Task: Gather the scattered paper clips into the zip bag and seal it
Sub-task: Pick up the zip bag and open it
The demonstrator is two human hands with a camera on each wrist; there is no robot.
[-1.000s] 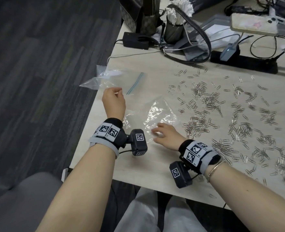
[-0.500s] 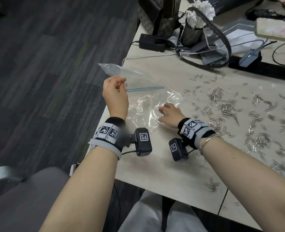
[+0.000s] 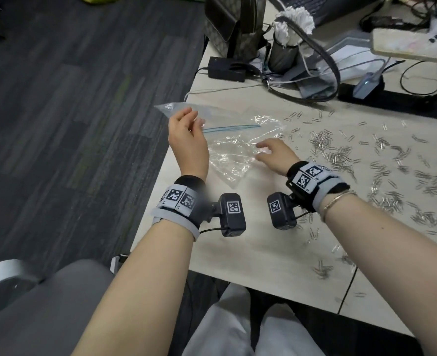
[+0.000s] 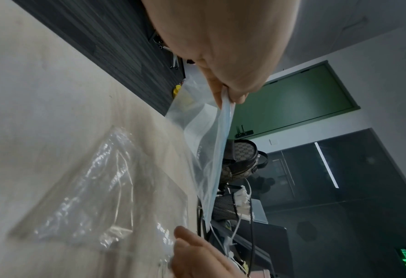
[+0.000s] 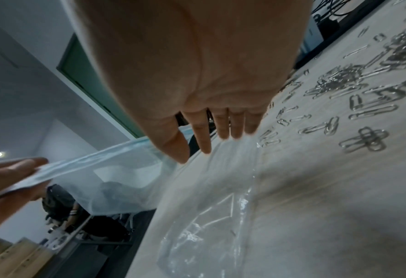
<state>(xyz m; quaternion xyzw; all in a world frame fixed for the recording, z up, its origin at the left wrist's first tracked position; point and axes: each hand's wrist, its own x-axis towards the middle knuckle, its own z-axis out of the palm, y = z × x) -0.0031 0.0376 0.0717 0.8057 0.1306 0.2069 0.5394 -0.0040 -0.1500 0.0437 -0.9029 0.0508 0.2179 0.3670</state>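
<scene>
A clear zip bag with a blue seal strip lies crumpled at the table's left edge. My left hand pinches the strip's left end and lifts it, plain in the left wrist view where the zip bag hangs from my fingertips. My right hand rests with straight fingers on the bag's right side; its fingers press the zip bag to the table. Silver paper clips lie scattered across the table to the right, also close to the paper clips beside that hand.
At the table's back stand a patterned bag, a dark cup with white tissue, a black power adapter, a power strip and cables. The table edge drops to dark floor on the left. A grey chair sits below.
My left hand lifted the bag's seal end up off the table and kept it raised. My right hand slid up and right along the bag, toward the clips.
</scene>
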